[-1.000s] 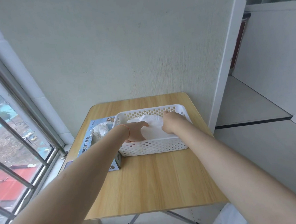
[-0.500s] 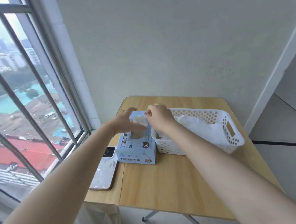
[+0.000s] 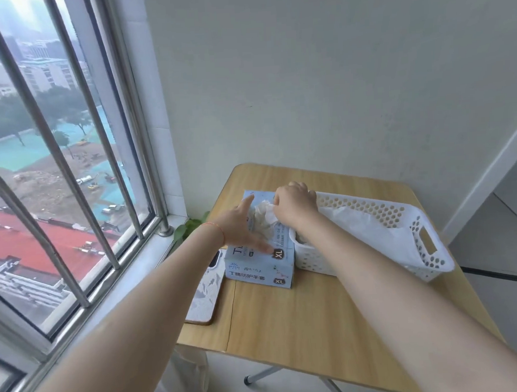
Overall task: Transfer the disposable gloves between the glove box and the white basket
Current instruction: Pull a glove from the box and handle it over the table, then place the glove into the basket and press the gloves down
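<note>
A light blue glove box (image 3: 261, 269) marked XL stands on the wooden table, touching the left end of the white perforated basket (image 3: 402, 218). My left hand (image 3: 240, 223) rests flat on the box top with fingers spread. My right hand (image 3: 293, 204) is curled over the box opening and pinches a crumpled white disposable glove (image 3: 263, 218) that sticks out of it. More white gloves (image 3: 363, 223) lie piled inside the basket.
A phone (image 3: 204, 291) lies face up on the table's left flap beside the box. A barred window runs along the left, with green plant leaves (image 3: 190, 228) at the sill. The wall stands close behind the table (image 3: 287, 320).
Both hands left the basket and moved left to the glove box. My right hand now pinches the glove at the opening while the left hand lies flatter on the box. The view swung left.
</note>
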`<state>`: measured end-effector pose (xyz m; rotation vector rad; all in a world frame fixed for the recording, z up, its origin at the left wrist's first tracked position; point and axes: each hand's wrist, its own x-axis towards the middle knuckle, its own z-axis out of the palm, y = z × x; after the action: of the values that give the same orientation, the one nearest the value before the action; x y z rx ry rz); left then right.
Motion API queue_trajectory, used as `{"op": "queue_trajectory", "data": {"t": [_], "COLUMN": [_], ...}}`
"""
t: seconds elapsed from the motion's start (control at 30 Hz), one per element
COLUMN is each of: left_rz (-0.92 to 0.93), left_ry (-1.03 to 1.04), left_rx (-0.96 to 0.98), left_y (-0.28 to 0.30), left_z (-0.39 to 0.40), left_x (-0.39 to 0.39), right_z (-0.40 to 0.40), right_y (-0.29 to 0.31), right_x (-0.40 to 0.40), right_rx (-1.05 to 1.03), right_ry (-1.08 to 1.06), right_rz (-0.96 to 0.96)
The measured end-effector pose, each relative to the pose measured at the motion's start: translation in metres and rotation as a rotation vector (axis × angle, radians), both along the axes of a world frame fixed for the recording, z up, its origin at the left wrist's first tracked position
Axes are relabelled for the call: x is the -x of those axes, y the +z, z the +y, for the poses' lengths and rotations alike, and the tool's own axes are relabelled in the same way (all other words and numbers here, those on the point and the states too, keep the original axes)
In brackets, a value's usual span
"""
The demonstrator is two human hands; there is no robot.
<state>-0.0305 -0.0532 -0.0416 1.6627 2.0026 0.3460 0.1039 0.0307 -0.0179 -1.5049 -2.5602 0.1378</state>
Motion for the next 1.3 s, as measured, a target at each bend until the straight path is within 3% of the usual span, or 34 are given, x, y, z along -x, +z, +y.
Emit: {"op": "queue_trajectory", "data": {"t": [0.2,0.43,0.57,0.67,0.77,0.87,1.0,1.2,1.3], "left_rz": [0.015,0.017,-0.080,-0.207,-0.195,-0.116,-0.154,-0.267,-0.362], "left_ry": [0.012,0.018,0.016,0.118,0.208,0.292,0.360,0.306,0.292], "left_rx": [0.014,0.014,-0.046,-0.317,-0.516,-0.571,-0.640,-0.696,-0.742], "left_y": [0.000,0.001,0.008,0.018,0.027,0.035,0.048,0.071,0.089], "left_z": [0.001,0.001,0.003,0.004,0.008,0.014,0.015,0.025,0.032], "left_x": [0.000,0.000,0.001,-0.005,-0.014,-0.018,-0.016,-0.019,-0.023], "right_z": [-0.014,-0.016,-0.014,-0.010,-0.013,-0.017,-0.011,-0.008,-0.010], "right_y": [0.025,0.055,0.052,0.048,0.045,0.043,0.039,0.031,0.032], "right_x": [-0.005,-0.023,-0.026,-0.026,-0.023,-0.020,-0.024,-0.024,-0.022], "right_rx": [0.163,-0.068,-0.035,0.043,0.142,0.218,0.214,0.335,0.329], "right_ry": [0.083,0.025,0.052,0.058,0.078,0.124,0.025,0.044,0.078], "right_rz": [0.475,0.968,0.891,0.791,0.784,0.816,0.877,0.657,0.672]}}
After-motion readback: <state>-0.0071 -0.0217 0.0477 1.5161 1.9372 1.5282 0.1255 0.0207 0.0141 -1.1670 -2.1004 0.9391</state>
